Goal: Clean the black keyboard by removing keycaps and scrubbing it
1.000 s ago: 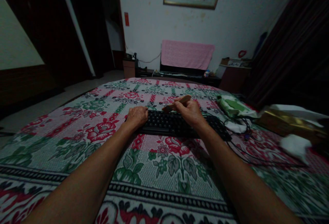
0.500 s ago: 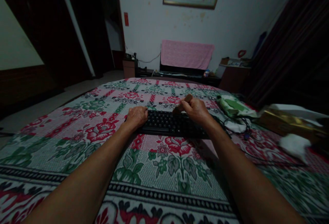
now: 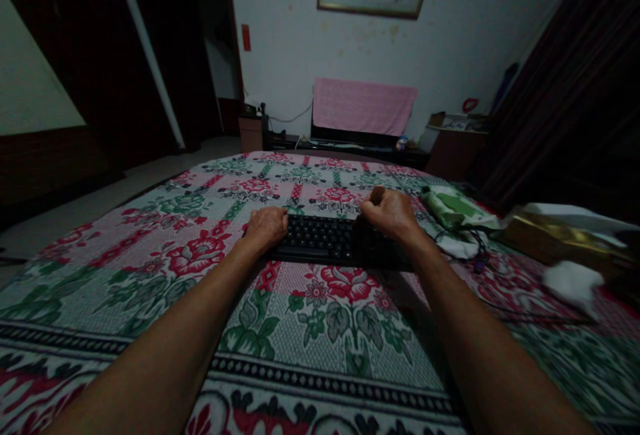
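Note:
A black keyboard [image 3: 320,236] lies flat on the flowered tablecloth [image 3: 305,315] in front of me. At its left end, my left hand [image 3: 267,224] grips the edge with fingers curled over it. Above the right part of the keys, my right hand [image 3: 393,211] is closed around what looks like a small brown brush [image 3: 377,192]. The top of its handle pokes out above the fist. Its lower end is dark and hard to make out against the keys.
To the right lie a green-and-white packet [image 3: 453,206], a tangle of dark cables [image 3: 477,248], a gold box [image 3: 550,235] and a crumpled white tissue [image 3: 573,282]. Beyond the table, a pink towel [image 3: 364,106] covers a screen by the wall.
My right hand has moved right along the keyboard with the brush, whose handle now shows less. My left hand stays at the keyboard's left end.

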Demonstrator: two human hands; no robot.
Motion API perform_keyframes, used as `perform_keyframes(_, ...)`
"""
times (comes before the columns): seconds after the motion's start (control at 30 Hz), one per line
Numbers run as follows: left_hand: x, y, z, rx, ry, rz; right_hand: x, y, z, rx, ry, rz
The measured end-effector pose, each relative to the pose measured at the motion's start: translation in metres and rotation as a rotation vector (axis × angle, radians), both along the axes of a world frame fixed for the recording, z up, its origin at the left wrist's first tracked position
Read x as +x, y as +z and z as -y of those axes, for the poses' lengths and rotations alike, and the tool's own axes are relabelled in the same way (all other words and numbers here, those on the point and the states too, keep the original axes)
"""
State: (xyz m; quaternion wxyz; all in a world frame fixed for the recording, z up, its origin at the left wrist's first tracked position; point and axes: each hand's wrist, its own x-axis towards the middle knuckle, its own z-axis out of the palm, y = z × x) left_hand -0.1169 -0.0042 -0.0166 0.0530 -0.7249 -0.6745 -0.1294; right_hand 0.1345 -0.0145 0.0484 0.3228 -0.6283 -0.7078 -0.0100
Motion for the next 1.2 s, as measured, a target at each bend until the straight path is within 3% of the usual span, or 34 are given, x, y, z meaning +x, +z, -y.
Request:
perform_keyframes(0.1,0.0,0.0,-0.001,-0.015,0.01,-0.008,0.005,0.008,0.002,0.003,-0.103,0.007)
perform_keyframes(0.33,-0.001,-0.002,-0.001,-0.014,0.004,-0.011,-0.011,-0.001,0.003,-0.075,0.13,-0.143)
perform_keyframes(0.57,-0.001,0.0,0.0,-0.017,-0.002,0.0,0.003,0.01,0.003,0.0,-0.162,-0.025)
perform_keyframes(0.63,-0.001,-0.001,0.0,-0.012,-0.003,0.001,0.0,0.009,0.003,0.027,-0.097,-0.146)
perform_keyframes(0.7,-0.001,-0.002,0.0,-0.001,-0.001,-0.004,-0.01,0.003,0.003,0.02,0.074,-0.341)
perform_keyframes(0.77,-0.001,-0.002,-0.001,0.01,-0.001,-0.01,-0.024,-0.006,0.001,-0.027,0.275,-0.546)
perform_keyframes(0.87,-0.001,-0.003,-0.001,0.019,-0.012,-0.016,-0.043,-0.021,-0.001,-0.133,0.463,-0.768)
perform_keyframes(1.03,-0.001,-0.002,-0.001,0.017,-0.01,-0.022,-0.06,-0.035,-0.004,-0.215,0.523,-0.971)
perform_keyframes(1.2,0.0,0.0,0.0,0.012,-0.009,-0.034,-0.069,-0.047,-0.01,-0.279,0.571,-0.997)
